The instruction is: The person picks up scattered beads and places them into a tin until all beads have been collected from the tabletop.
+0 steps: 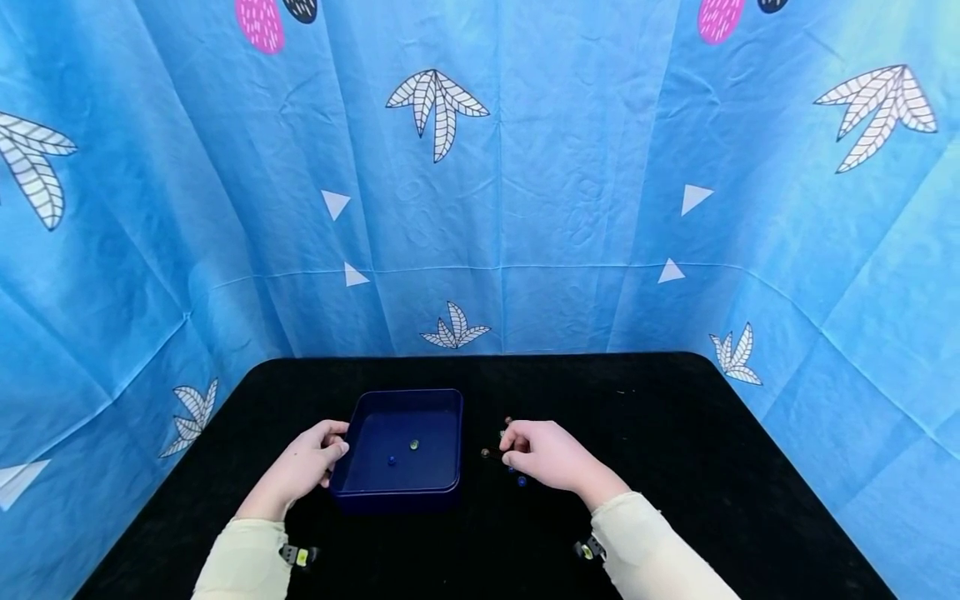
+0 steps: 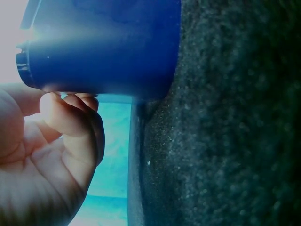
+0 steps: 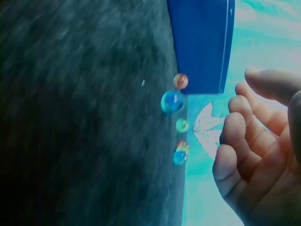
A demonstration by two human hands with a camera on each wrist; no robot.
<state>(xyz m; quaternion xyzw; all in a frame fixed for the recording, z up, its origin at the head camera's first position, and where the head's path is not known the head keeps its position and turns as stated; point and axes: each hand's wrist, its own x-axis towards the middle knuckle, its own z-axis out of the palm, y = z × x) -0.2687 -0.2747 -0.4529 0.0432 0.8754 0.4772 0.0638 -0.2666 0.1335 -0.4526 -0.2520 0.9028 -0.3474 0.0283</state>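
Note:
A dark blue square box [image 1: 397,492] sits left of centre on the black table. My left hand [image 1: 303,462] holds its left side, fingertips against the outer wall and thumb at the rim. Inside lie a yellowish-green marble [image 1: 414,445] and a blue marble [image 1: 392,460]. Right of the box, my right hand [image 1: 551,454] hovers over several loose marbles, fingers loosely bent, nothing seen between them. Among these are an amber marble [image 1: 485,453] and a blue marble [image 1: 522,481]. The right wrist view shows a reddish marble [image 3: 180,81] and a green marble [image 3: 182,125] too.
The black cloth-covered table [image 1: 675,517] has rounded far corners. A blue curtain [image 1: 570,183] with leaf and triangle prints hangs behind and along both sides. Each wrist wears a small camera, such as the left wrist camera [image 1: 300,557].

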